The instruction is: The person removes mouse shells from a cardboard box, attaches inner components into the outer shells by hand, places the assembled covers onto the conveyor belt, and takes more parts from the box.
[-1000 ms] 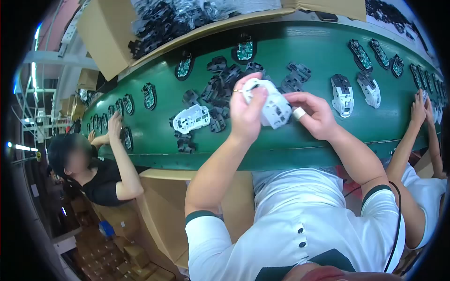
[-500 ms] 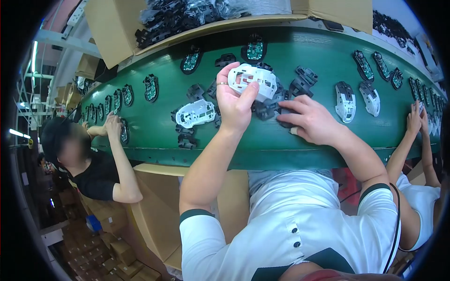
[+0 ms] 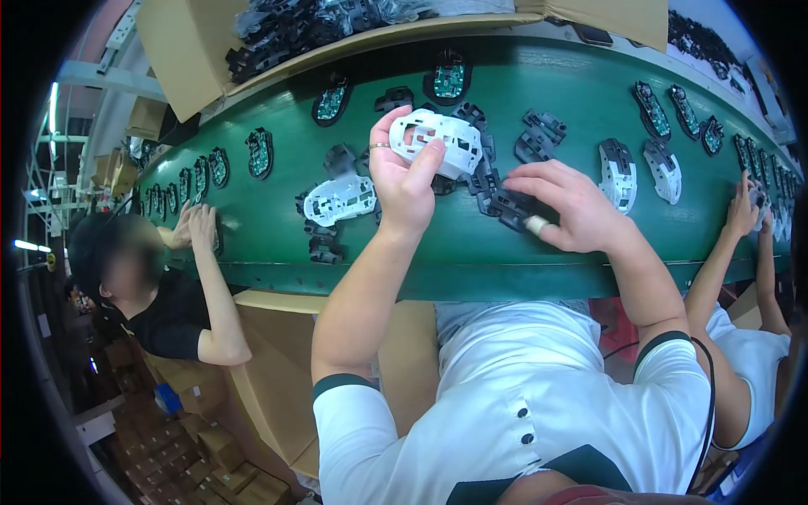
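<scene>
Held up over the green table (image 3: 379,278) is a white mouse shell (image 3: 438,141), gripped between the thumb and fingers of my left hand (image 3: 404,172). My right hand (image 3: 568,202) is low over the table, its thumb and fingertips closed on a black plastic part (image 3: 515,209). A white wrap covers one of its fingertips. Around and behind both hands lie several loose black parts (image 3: 539,135). A second white shell (image 3: 340,200) rests on the table left of my left hand. Two white shells with black parts on them (image 3: 619,175) lie to the right.
Green circuit boards in black mouse bases (image 3: 448,77) line the table's back and both sides. A cardboard box (image 3: 189,59) of black parts stands behind. One person in black (image 3: 168,311) works at the left; another person's hands (image 3: 745,210) are at the right.
The white shell has turned and moved left in my left hand. My right hand has left the shell and gone down to the black parts.
</scene>
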Demonstrator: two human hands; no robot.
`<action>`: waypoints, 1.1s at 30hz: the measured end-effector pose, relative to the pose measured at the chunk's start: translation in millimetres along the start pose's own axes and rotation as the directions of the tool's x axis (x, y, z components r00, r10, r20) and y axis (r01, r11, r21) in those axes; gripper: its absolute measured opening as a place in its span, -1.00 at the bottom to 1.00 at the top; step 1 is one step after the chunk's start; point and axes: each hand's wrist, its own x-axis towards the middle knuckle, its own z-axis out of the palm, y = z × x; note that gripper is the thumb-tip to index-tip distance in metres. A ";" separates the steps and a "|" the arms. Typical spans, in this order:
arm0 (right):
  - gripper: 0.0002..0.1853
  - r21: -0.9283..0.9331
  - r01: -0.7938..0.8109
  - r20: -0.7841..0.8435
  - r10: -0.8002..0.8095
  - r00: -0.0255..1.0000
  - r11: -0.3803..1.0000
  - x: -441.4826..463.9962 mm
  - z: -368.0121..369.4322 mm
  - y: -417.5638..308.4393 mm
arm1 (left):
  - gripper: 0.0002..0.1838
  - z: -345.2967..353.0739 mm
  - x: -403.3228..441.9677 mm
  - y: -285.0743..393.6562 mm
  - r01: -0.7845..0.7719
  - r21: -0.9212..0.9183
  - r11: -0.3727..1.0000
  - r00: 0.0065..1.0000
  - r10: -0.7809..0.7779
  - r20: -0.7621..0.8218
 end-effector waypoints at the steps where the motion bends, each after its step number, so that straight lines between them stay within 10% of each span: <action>1: -0.43 -0.013 -0.068 -0.004 0.068 0.998 0.998 0.8 2.5 -5.6 | -0.40 -0.5 0.0 -1.2 -0.001 0.014 1.000 1.000 0.001 0.002; 14: -0.39 -0.159 0.052 0.092 -0.037 0.995 0.986 -2.9 -21.9 -1.1 | -0.36 -5.6 -1.2 2.3 0.100 0.028 0.995 0.995 -0.101 0.016; 21: -0.34 -0.267 -0.343 0.024 0.362 0.932 0.901 -5.4 -16.6 -10.4 | -0.33 -5.8 -1.2 6.3 0.141 0.014 0.990 0.987 -0.142 0.073; 28: -0.36 -0.285 -0.346 -0.030 0.353 0.935 0.894 -5.7 -3.1 -9.4 | -0.33 -4.3 -3.8 3.3 0.171 -0.173 0.970 0.982 -0.154 0.107; 31: -0.37 -0.031 -0.360 -0.088 0.356 0.930 0.933 -3.7 -15.2 -3.1 | -0.29 -4.1 -3.6 8.9 0.275 -0.228 0.934 0.955 -0.239 0.174; 33: -0.38 0.538 -0.234 -0.239 0.412 0.879 0.810 1.5 -9.3 2.6 | -0.26 -6.7 -5.0 5.1 0.302 -0.255 0.918 0.944 -0.251 0.215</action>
